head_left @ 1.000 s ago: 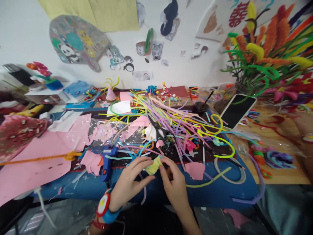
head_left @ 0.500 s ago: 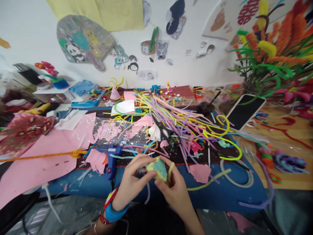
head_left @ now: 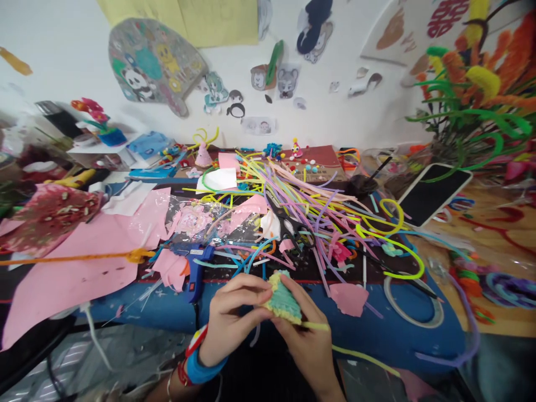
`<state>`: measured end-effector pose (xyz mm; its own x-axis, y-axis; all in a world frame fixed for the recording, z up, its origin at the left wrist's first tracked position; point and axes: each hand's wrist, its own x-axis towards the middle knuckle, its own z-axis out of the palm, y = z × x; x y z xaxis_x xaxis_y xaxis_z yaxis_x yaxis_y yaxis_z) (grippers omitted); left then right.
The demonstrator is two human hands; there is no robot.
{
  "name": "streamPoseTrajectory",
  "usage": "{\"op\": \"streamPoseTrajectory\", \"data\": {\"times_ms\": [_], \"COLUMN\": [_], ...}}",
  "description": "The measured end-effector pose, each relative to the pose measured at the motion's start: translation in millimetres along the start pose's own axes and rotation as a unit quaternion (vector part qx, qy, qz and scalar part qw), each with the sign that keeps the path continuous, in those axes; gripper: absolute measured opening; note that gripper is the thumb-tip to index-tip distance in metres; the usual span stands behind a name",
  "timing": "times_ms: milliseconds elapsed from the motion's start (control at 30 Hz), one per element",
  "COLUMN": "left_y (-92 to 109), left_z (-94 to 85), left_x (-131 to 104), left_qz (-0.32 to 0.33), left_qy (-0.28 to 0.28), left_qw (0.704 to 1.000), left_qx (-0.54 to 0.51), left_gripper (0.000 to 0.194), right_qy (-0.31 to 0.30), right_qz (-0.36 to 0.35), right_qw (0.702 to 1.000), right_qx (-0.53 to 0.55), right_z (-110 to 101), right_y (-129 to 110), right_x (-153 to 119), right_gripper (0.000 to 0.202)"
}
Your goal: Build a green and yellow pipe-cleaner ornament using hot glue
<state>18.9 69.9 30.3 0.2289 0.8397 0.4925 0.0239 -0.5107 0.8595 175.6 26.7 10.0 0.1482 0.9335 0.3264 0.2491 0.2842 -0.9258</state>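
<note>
My left hand and right hand pinch teal-and-yellow piece, fingers nearly closed; yellow stem (poking out sideways) could snag, loosening edge.

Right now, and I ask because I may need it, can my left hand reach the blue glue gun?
Probably yes: the glue gun lies nearby, handle uncovered, though the left hand would first release the teal-and-yellow piece.

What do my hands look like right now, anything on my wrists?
Your left hand has a red-and-white band, a blue band and a red bracelet at the wrist. Your right hand shows no jewellery, band or sleeve.
</note>
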Motion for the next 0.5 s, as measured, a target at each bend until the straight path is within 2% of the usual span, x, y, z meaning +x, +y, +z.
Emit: {"op": "streamPoseTrajectory", "data": {"times_ms": [133,267,500], "left_y": [0,-3,-2], "left_z": [9.3,17.2,13.0], "left_x": [-6,-6,-3], "left_qz": [0.022,0.038,0.023], "left_qy": [0.049,0.078,0.018], "left_qw": [0.998,0.993,0.993], "left_qx": [-0.022,-0.083,-0.113], "left_gripper": [0.012,0.010,0.014], "right_qy": [0.007,0.007,0.007], "right_qz": [-0.043,-0.052,-0.070], "right_qw": [0.999,0.999,0.997], "right_qx": [0.016,0.014,-0.026], "right_z": [-2,-3,-5], "right_y": [-2,-4,-6], "right_x": [-3,-5,-4], "right_gripper": [0.055,0.059,0.052]}}
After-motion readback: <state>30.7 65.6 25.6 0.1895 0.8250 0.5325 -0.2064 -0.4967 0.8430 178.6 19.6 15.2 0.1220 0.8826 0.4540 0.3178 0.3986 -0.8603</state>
